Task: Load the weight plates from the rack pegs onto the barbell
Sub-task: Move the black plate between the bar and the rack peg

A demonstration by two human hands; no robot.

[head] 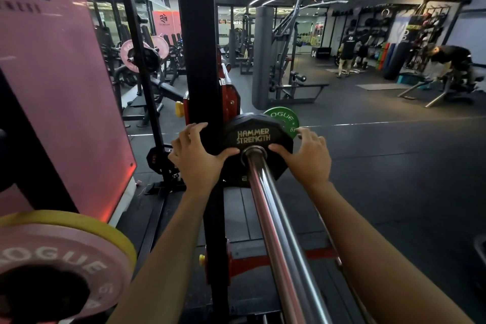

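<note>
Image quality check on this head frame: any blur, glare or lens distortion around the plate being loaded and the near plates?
Head view: the black plate and both hands, left and right, are sharp; the barbell sleeve carries bright streak glare; the pink plate at lower left is soft, too near; the wide-angle lens bends the rack upright and ceiling lights; the background is dim.
</note>
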